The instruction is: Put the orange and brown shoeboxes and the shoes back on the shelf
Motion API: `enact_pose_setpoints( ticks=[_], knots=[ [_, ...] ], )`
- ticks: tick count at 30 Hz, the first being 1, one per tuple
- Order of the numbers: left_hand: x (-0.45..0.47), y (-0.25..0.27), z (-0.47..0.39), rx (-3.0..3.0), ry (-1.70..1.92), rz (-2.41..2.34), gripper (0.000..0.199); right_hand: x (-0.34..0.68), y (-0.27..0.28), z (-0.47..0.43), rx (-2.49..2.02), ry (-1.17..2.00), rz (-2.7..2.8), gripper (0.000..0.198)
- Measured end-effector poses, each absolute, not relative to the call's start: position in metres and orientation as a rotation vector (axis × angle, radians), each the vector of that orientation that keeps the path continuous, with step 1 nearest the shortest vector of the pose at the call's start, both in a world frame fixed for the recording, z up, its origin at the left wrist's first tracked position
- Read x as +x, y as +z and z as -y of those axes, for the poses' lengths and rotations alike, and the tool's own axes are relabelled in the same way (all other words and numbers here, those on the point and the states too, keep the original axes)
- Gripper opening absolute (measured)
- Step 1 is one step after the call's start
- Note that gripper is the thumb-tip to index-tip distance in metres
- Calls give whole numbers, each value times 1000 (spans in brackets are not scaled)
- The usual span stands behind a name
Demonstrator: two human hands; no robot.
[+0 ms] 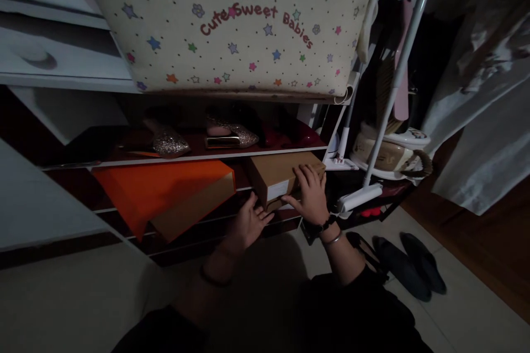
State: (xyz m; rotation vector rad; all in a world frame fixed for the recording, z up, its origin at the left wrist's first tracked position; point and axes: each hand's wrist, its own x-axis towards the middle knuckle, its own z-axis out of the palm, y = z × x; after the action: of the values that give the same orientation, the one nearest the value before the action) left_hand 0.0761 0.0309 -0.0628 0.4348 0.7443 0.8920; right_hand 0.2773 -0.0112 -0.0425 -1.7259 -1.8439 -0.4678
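Box [273, 168]: under shoe shelf [199, 158], right of orange box [174, 176]. Right hand [311, 196]: fingers spread over box; firm grasp cannot be told. Left hand [248, 225]: fingers loose, empty, near box's lower front. Risk: box tips forward, underside lacking support.

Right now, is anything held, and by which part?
The right hand lies on the brown box, fingers over its top near the right end; whether it truly grips can't be told. The left hand is open nearby, holding nothing.
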Motion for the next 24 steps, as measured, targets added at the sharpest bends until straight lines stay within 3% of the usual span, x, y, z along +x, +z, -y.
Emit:
enact_pose_setpoints(
  ticks=[7,9,15,20,24],
  knots=[
    [59,-56,-9,505,872,-922,55,264,-50,45,-1692,-616,2048,114],
    [53,-55,0,522,851,-920,57,261,-56,53,-1655,-646,2107,110],
    [43,-54,20,548,761,-951,48,251,-73,75,-1489,-720,2099,70],
    [41,-53,23,454,682,-805,58,238,-76,121,-1429,-704,2027,75],
    [37,-51,17,442,812,-823,50,231,-76,165,-1401,-679,1952,87]
  ],
)
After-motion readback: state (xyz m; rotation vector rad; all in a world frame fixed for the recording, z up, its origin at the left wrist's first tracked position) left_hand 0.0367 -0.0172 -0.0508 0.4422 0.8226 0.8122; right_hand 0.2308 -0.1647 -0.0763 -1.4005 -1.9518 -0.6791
